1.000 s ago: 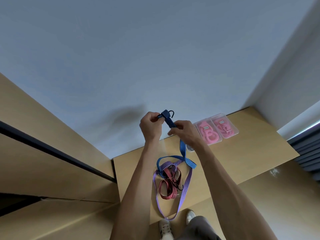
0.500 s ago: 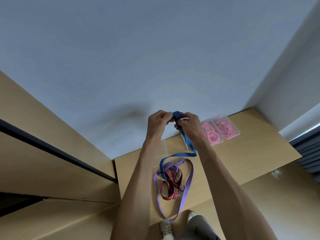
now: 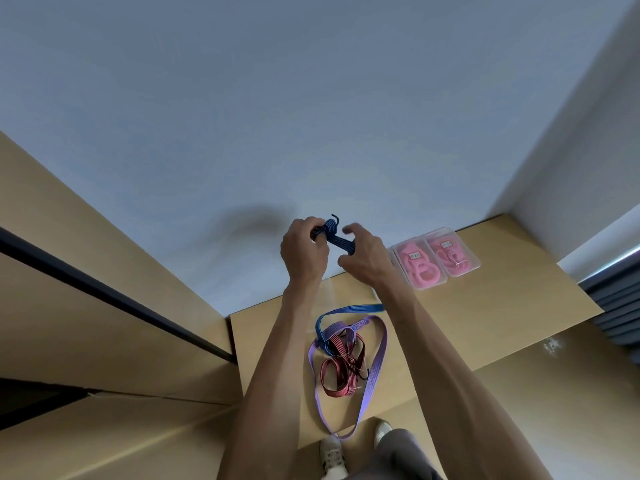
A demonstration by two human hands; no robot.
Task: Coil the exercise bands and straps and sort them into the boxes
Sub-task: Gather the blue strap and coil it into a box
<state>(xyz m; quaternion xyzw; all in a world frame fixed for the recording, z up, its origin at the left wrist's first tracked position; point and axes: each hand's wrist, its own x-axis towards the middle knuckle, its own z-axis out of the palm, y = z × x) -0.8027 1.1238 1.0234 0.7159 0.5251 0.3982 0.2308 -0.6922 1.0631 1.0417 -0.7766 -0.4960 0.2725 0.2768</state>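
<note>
Left hand (image 3: 304, 252) grips the coiled end of the blue strap (image 3: 337, 241), fingers curled round it, black hook sticking up from the coil. Right hand (image 3: 363, 256) holds the same strap just beside it, thumb and fingers curled on the flat run (index finger lifted off). Both hands are raised above the surface (image 3: 485, 317). The blue tail drops behind the right forearm and loops onto the surface. Lying there: one purple strap (image 3: 375, 372) in a long loop, one red strap (image 3: 334, 379) bunched inside it, touching. Far right: two clear boxes (image 3: 434, 256) side by side, pink bands inside each.
</note>
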